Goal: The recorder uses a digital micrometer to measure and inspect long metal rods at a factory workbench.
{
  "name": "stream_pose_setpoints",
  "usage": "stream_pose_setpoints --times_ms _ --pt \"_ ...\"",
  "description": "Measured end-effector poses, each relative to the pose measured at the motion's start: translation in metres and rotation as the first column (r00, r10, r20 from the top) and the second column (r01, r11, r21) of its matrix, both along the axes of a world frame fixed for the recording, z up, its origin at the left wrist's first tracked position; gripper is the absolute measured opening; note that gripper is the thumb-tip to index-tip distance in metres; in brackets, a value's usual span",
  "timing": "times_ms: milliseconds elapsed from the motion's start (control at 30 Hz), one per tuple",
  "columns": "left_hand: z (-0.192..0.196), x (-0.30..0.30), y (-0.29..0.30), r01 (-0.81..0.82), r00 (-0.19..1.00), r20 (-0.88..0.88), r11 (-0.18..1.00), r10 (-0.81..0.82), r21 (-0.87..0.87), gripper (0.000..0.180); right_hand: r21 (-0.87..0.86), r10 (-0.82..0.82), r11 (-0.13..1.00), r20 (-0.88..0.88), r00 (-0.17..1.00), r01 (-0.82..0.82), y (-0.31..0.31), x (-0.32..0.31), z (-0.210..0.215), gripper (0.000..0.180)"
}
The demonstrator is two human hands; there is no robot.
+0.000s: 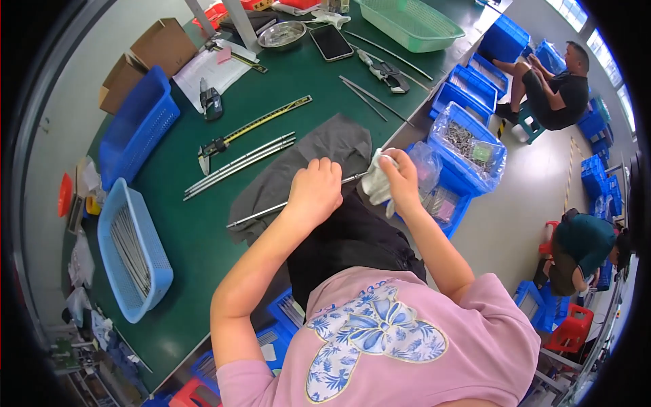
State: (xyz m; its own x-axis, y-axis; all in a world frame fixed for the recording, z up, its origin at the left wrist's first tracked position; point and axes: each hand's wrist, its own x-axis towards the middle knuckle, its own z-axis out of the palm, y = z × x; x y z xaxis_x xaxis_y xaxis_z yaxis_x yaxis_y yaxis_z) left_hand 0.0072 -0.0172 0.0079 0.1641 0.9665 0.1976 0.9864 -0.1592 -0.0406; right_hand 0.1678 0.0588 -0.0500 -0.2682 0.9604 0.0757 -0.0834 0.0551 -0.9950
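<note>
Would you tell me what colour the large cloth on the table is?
The large cloth is dark grey in the head view.

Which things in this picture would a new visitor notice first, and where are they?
Probably the large blue bow print on the pink shirt, low in the centre. Above it in the picture, the left hand grips a metal rod and the right hand holds a white cloth at the rod's right end. At left, a light-blue basket of thin rods stands on the green table.
</note>
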Motion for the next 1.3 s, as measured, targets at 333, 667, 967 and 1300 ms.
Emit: stream_pose_setpoints --times_ms 333,667,967,1300 --pt "0.028 -0.017 -0.008 -0.016 0.941 0.339 0.996 -0.014 0.087 0.015 0.293 -0.002 0.955 -0.111 0.994 0.035 0.002 -0.002 0.074 0.008" --pt "0.058 -0.043 -0.042 0.074 0.988 0.074 0.822 -0.139 0.565 0.020 0.276 0.442 0.802 0.322 0.837 -0.530 -0.017 -0.050 0.111 0.018" --pt "0.056 -0.091 -0.079 0.051 0.978 0.136 0.820 -0.156 0.571 0.013 0.263 0.639 0.659 0.297 0.709 -0.705 -0.032 -0.096 0.119 0.015" --pt "0.076 -0.092 -0.094 -0.036 0.947 0.303 0.896 -0.111 0.443 0.014 0.673 0.235 0.367 0.600 0.764 -0.642 -0.039 -0.110 0.122 0.011"
